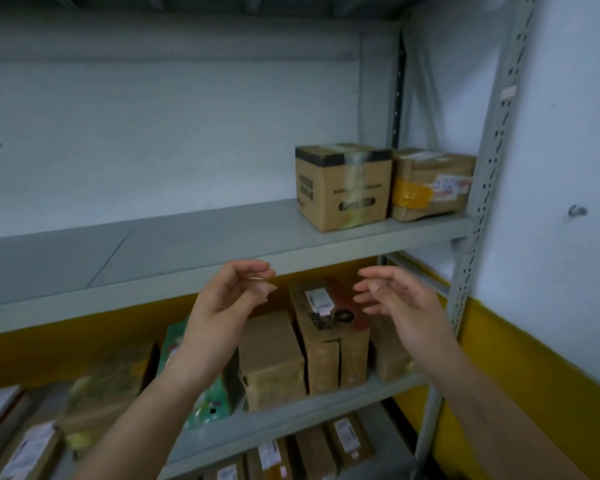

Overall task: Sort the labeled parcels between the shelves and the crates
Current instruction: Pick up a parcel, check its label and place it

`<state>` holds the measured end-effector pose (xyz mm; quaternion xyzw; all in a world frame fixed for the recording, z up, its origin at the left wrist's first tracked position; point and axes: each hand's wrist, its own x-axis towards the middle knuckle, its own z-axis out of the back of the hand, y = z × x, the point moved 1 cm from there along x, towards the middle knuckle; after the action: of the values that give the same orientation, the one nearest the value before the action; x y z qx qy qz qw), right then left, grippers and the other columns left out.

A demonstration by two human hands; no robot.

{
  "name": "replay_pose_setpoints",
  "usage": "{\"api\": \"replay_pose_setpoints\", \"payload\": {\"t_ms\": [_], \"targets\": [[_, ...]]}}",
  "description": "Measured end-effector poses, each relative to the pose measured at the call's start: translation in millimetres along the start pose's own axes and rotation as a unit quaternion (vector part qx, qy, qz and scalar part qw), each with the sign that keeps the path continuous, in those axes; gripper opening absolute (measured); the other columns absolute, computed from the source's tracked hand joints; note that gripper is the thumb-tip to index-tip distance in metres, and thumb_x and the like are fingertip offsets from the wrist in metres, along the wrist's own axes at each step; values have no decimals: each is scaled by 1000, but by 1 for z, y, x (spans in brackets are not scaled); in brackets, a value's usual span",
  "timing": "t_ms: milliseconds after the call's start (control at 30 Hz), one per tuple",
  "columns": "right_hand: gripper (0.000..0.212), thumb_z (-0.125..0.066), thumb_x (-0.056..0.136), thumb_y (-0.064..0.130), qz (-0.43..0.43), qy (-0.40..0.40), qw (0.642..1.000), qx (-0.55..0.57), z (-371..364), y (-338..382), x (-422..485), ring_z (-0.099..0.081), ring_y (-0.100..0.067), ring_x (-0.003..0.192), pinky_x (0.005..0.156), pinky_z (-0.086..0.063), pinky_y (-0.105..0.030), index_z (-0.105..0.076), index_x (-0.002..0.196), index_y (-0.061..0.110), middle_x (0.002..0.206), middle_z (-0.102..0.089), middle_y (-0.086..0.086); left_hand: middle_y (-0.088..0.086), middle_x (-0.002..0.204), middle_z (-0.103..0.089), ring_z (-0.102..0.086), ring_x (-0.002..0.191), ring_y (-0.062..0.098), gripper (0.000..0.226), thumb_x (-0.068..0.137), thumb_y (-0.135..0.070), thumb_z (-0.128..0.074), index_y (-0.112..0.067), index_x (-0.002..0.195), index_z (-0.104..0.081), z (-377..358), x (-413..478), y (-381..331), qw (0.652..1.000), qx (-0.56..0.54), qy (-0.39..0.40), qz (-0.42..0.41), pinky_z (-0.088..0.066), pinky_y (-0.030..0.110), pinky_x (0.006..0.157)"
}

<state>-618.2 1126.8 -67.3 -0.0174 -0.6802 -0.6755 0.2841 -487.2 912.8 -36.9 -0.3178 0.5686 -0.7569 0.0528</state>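
The left hand (229, 299) and right hand (395, 299) hang apart with palms facing, fingers loosely curved and holding nothing. Above the right hand, on the grey metal shelf board (187, 251), a brown cardboard parcel with a black-taped top (343, 188) stands touching a squatter cardboard parcel banded in yellow tape (430, 185). Behind the gap between the hands, one shelf down, stands a tall brown carton with a white label (326, 327).

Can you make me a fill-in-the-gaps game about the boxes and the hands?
1. The left hand and the right hand are holding ___.
2. The shelf just above them holds ___ cardboard boxes.
3. The box with yellow tape sits to the ___ of the black-topped box.
Missing words: nothing, two, right.
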Motion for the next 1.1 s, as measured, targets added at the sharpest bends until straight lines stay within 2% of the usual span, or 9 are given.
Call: {"api": "replay_pose_setpoints", "payload": {"t_ms": [167, 267, 333, 567, 700, 800, 900, 1000, 1100], "targets": [[24, -56, 100, 22, 8, -75, 994, -84, 6, 0, 115, -61, -6, 111, 104, -47, -33, -60, 124, 25, 119, -64, 10, -13, 118, -65, -62, 111, 3, 28, 95, -22, -66, -31, 121, -60, -20, 118, 17, 997, 31, 52, -49, -53, 30, 94], [33, -58, 99, 27, 27, -134, 983, -119, 15, 19, 190, -56, -7, 116, 96, -45, -22, -55, 132, 24, 127, -60, 10, -16, 131, -54, -53, 124, 5, 43, 95, -27, -67, -27, 135, -50, -40, 192, 19, 998, 22, 58, -27, -46, 19, 87], [36, -54, 101, 28, 29, -172, 972, -157, 22, 32, 235, -54, -9, 115, 86, -40, -16, -53, 135, 21, 130, -58, 5, -13, 141, -47, -45, 133, 9, 58, 95, -35, -67, -25, 146, -41, -54, 234, 20, 998, 5, 55, -5, -41, 24, 95], [57, -41, 104, 41, -65, -151, 936, -311, 24, 25, 323, -38, -29, 141, 110, -32, -34, -30, 155, 16, 157, -38, -11, -16, 135, -53, -49, 126, 10, 64, 88, -58, -66, -36, 142, -42, -97, 312, 29, 993, -57, 101, 35, -41, 43, 113], [43, -48, 102, 36, -46, -191, 941, -275, 13, 23, 328, -52, -24, 124, 99, -40, -32, -53, 137, 12, 138, -56, -7, -11, 147, -50, -47, 137, 17, 96, 73, -80, -58, -32, 152, -33, -106, 325, 45, 991, -55, 98, 69, -37, 48, 116], [18, -57, 99, 30, -59, -209, 964, -155, 7, 22, 322, -63, -14, 99, 76, -47, -24, -67, 108, 19, 111, -67, 1, -13, 149, -49, -46, 139, 18, 91, 75, -80, -54, -38, 153, -30, -101, 324, 48, 991, -71, 94, 59, -36, 49, 117], [15, -62, 96, 31, -98, -214, 970, -67, -1, 21, 309, -69, -14, 83, 63, -50, -24, -70, 96, 17, 93, -73, -1, -14, 145, -53, -49, 135, 17, 86, 76, -79, -53, -40, 150, -34, -92, 319, 46, 990, -91, 90, 55, -38, 49, 116], [24, -59, 96, 38, -108, -200, 973, -45, -13, 21, 293, -68, -17, 86, 63, -46, -29, -65, 108, 18, 96, -71, -2, -13, 141, -56, -54, 131, 15, 79, 82, -75, -55, -38, 150, -38, -81, 307, 40, 989, -111, 82, 56, -42, 45, 113], [35, -57, 96, 46, -102, -186, 977, -26, -23, 25, 265, -62, -17, 92, 67, -45, -32, -56, 119, 20, 104, -65, -2, -21, 129, -59, -58, 121, 5, 66, 93, -63, -55, -35, 150, -39, -69, 281, 28, 986, -139, 76, 42, -46, 25, 96]]}}
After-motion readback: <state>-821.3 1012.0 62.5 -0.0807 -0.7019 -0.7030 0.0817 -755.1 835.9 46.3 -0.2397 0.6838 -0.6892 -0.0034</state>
